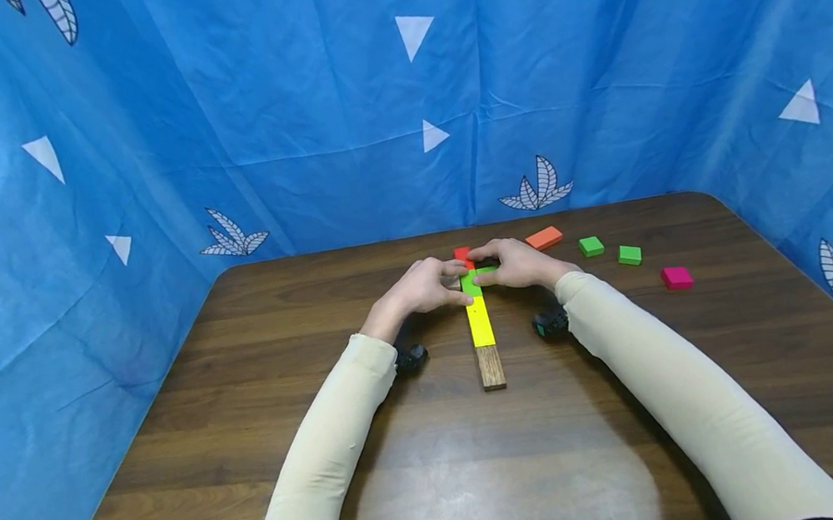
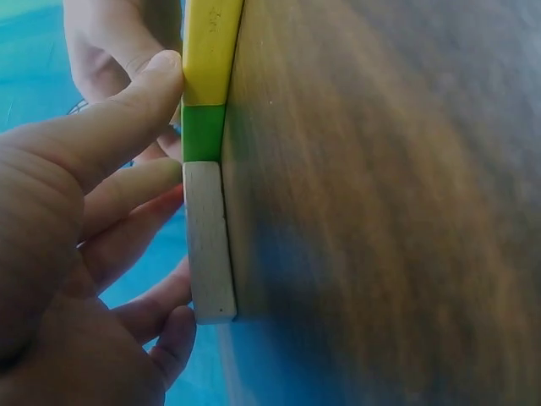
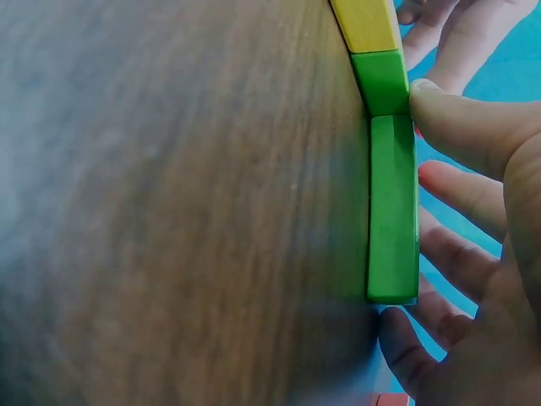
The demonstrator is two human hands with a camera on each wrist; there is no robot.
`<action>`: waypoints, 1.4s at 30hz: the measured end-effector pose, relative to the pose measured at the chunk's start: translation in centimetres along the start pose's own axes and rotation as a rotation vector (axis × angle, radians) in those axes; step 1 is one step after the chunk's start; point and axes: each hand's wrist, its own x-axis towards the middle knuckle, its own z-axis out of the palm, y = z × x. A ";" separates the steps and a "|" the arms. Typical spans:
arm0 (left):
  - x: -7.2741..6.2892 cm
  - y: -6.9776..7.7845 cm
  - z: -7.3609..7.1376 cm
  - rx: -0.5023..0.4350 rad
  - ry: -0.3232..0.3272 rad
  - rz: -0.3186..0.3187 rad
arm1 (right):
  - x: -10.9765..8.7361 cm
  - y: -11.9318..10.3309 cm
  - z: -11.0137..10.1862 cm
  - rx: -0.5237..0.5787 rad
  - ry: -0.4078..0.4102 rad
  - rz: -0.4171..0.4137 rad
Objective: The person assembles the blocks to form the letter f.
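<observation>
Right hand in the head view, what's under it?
Part of a green block peeks out past the right hand; the right wrist view shows that block's long side. From the head camera, whatever else lies below the hand is covered.

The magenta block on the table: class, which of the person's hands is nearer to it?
The right hand. It is at the row of blocks, left of the magenta block and apart from it; the left hand is farther off, on the row's left side.

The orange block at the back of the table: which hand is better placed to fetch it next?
Probably the right hand: the orange block lies close by it, while the left hand is across the row of blocks.
</observation>
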 end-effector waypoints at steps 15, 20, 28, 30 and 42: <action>0.0 0.1 0.4 -0.033 0.003 -0.045 | -1.9 1.0 -1.5 0.038 0.141 0.057; -0.2 0.3 0.4 -0.042 0.006 -0.048 | -2.6 2.0 -2.4 0.021 0.268 0.095; -0.3 0.1 0.5 -0.040 0.003 -0.031 | -2.8 4.1 -3.2 0.026 0.410 0.175; -0.2 0.1 0.5 -0.041 0.004 -0.029 | -2.8 4.6 -3.3 0.029 0.419 0.187; -0.3 0.1 0.5 -0.047 0.012 -0.053 | -2.4 5.3 -3.3 0.074 0.387 0.270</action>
